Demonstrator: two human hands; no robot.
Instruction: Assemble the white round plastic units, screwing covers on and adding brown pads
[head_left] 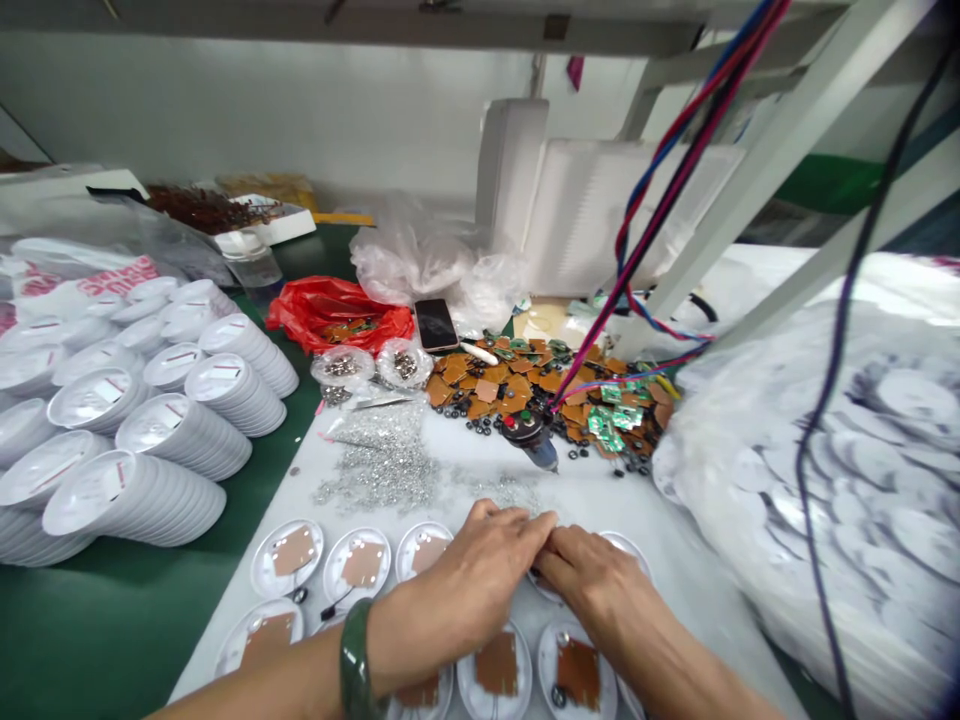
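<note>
My left hand (469,575), with a green bangle on the wrist, reaches over the rows of round white dishes. Beside it, my right hand (596,580) touches its fingertips, over a white dish (630,545) at the right of the back row. The fingers of both hands are bent downward and pressed together; whatever lies under them is hidden. Brown square boards sit in the dishes, such as the one in the front dish (495,665). A dark electric screwdriver (531,440) stands just beyond my hands, hanging from twisted wires.
Small metal screws (390,465) lie scattered on the white board. Behind are brown and green circuit boards (517,385), a phone (436,325) and a red bag (337,312). Stacks of white dishes (150,495) stand left; a large plastic bag (847,480) of white parts is right.
</note>
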